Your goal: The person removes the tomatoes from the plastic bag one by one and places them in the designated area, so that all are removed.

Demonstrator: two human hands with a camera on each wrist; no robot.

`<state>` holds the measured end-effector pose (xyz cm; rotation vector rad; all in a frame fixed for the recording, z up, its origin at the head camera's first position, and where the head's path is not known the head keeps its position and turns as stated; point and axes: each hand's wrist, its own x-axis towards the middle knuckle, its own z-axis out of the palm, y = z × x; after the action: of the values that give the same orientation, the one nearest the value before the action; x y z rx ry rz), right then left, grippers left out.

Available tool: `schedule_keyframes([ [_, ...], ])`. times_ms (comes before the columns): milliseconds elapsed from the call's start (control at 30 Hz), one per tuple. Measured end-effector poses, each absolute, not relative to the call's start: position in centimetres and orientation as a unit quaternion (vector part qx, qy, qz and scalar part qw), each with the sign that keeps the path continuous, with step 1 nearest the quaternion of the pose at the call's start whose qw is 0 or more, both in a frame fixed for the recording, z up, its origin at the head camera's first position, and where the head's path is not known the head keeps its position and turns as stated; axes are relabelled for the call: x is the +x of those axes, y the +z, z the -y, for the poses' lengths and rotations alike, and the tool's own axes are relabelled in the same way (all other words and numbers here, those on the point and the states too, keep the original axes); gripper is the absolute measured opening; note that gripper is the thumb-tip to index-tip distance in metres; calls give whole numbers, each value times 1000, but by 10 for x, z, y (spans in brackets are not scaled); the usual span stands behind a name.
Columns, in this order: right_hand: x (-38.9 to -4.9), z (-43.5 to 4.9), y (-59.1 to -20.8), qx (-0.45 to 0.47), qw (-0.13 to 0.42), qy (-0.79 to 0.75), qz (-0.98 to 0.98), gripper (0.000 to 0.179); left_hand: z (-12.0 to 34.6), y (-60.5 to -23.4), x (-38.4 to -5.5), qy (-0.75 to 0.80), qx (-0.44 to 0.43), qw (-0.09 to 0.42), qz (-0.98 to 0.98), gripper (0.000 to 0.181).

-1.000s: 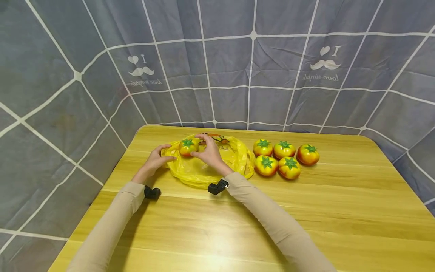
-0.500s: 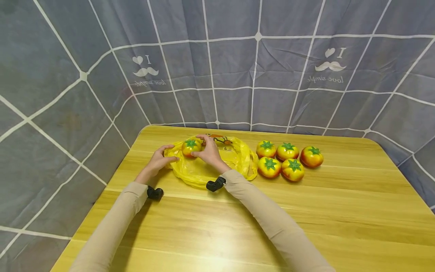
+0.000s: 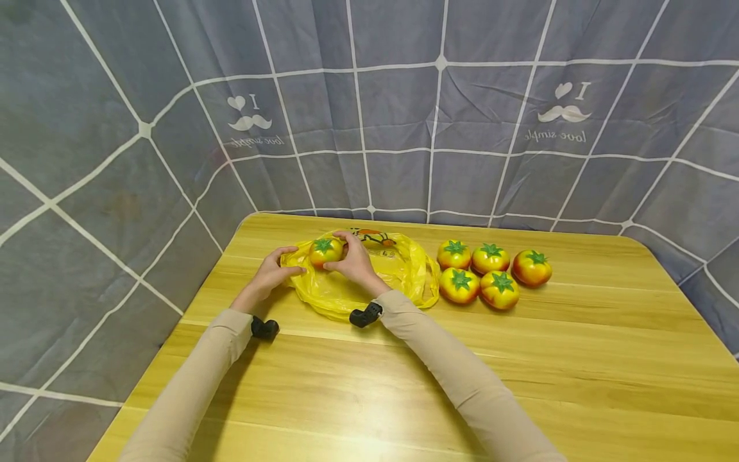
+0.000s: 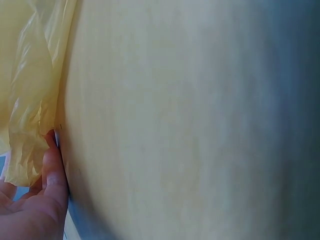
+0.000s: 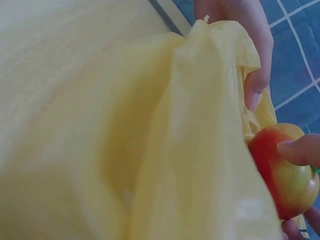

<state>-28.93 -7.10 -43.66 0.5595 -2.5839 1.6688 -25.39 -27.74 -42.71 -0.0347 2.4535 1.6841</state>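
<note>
A yellow plastic bag (image 3: 331, 300) lies spread on the table, its mouth loosely ringed and its print showing at the back. At the bag's left rim, my left hand (image 3: 269, 274) pinches the film, with the thumb over the edge and the fingers behind it. My right hand (image 3: 358, 262) grips a yellow-red tomato (image 3: 324, 254) with a green star-shaped top, inside the bag's left part. In the right wrist view, the thumb presses on the tomato (image 5: 274, 175) beside a raised fold of the bag (image 5: 200, 145). The left wrist view shows fingers behind the bag's edge (image 4: 32, 135).
Several similar tomatoes (image 3: 460, 286) sit close together right of the bag, with one tomato (image 3: 532, 268) at their right end. The wooden table (image 3: 369, 385) stretches toward me. A grey checked curtain (image 3: 398, 122) hangs along its back and left sides.
The head view has shifted a little, so everything appears slightly farther right. Both hands, the bag and the held tomato stay nearly in the same places relative to one another.
</note>
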Motion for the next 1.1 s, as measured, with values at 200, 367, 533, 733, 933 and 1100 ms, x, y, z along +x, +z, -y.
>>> schedule_keyframes([
  [200,-289,71,-437,182,8,524,832,74,268,-405,-239,555,-13,86,-827,66],
  [367,-288,72,-437,173,4,512,842,76,266,-401,-236,556,-12,88,-827,66],
  [533,-287,74,-439,157,-3,499,852,76,269,-408,-241,559,-11,86,-825,66],
  [733,-287,74,-441,159,-10,498,852,70,272,-416,-248,567,-16,86,-819,68],
  [933,-286,73,-442,167,-18,510,844,69,270,-412,-246,564,-16,86,-821,67],
  [1100,-286,72,-442,174,-24,519,837,68,276,-424,-253,555,-16,81,-828,68],
])
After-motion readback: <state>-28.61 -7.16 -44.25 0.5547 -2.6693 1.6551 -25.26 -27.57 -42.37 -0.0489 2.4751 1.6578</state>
